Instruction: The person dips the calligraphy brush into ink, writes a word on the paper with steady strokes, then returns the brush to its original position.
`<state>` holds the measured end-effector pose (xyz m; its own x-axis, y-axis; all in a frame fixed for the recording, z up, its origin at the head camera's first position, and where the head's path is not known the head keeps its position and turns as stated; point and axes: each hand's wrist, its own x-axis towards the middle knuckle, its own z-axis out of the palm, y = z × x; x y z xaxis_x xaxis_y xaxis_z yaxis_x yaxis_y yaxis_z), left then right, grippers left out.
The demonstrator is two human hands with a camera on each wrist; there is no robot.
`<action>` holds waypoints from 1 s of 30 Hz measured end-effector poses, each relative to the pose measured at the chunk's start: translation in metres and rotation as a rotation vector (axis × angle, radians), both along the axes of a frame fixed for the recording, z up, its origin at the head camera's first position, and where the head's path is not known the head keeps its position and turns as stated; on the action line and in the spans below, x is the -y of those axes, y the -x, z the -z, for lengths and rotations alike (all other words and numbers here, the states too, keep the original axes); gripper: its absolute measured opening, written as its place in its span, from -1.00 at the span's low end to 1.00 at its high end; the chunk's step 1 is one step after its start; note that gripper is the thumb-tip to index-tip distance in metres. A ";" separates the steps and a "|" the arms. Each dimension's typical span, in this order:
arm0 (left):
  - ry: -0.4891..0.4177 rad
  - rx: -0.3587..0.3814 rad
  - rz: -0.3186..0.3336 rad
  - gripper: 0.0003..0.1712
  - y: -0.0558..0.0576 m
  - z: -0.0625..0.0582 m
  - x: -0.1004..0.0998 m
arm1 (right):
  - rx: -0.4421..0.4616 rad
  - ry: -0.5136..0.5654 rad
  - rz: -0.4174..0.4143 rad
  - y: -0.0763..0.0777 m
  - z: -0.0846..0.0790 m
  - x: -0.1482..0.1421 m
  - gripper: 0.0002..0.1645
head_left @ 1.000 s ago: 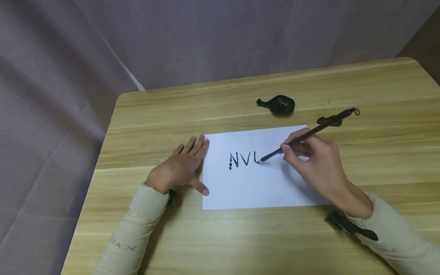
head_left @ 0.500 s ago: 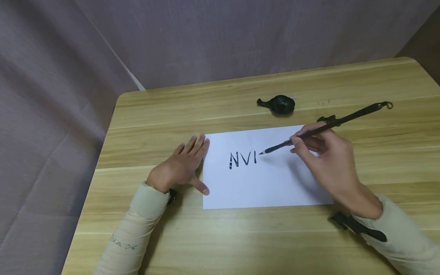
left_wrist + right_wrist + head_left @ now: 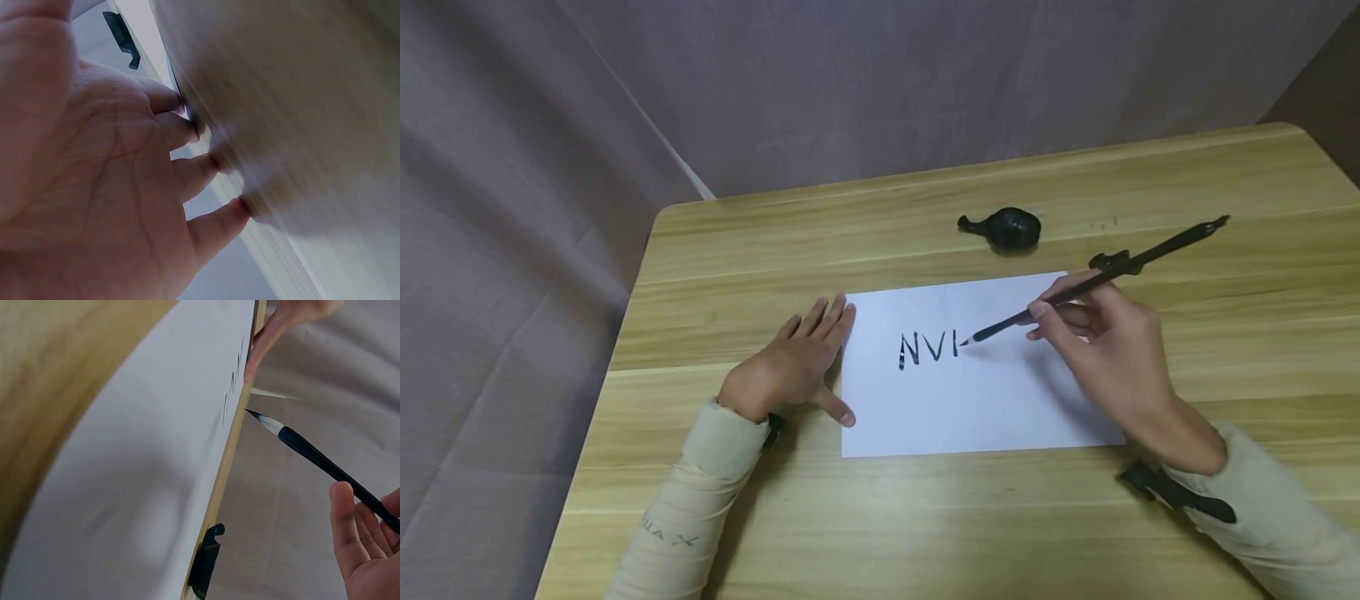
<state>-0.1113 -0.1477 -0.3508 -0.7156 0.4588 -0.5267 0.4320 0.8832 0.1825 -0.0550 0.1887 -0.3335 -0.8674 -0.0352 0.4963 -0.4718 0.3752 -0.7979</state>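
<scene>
A sheet of white paper lies on the wooden table, with the black letters "NVI" across its upper middle. My left hand rests flat beside the sheet's left edge, fingers spread, with thumb and index fingertips on or at that edge. Between the thumb and fingers of my right hand is a dark-handled calligraphy brush, tilted up to the right. Its tip is just right of the "I" in the head view. The right wrist view shows the dark-tipped white bristles apart from the paper.
Beyond the paper lies a glossy black gourd-shaped object. A smaller black piece, partly behind the brush, lies to its right. Grey-purple fabric hangs behind the table and to its left.
From the foot of the third letter, the brush tip lifted and moved up and right, then slightly back down and left. My right hand shifted right overall. My left hand stayed put.
</scene>
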 end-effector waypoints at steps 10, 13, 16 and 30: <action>0.002 -0.001 -0.001 0.75 0.000 -0.001 -0.001 | -0.025 0.015 0.055 0.006 0.005 -0.006 -0.74; 0.000 0.002 -0.005 0.75 0.000 -0.001 -0.001 | -0.023 0.013 0.054 0.007 0.007 -0.006 -0.75; -0.011 0.006 -0.009 0.75 -0.001 -0.001 0.000 | -0.021 0.015 0.044 0.010 0.009 -0.006 -0.75; -0.018 0.004 -0.015 0.74 -0.002 -0.002 0.000 | -0.034 -0.013 0.033 0.017 0.012 -0.004 -0.76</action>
<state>-0.1098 -0.1477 -0.3489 -0.7205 0.4574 -0.5212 0.4176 0.8863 0.2004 -0.0723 0.1931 -0.3457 -0.8511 -0.0135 0.5249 -0.4854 0.4011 -0.7768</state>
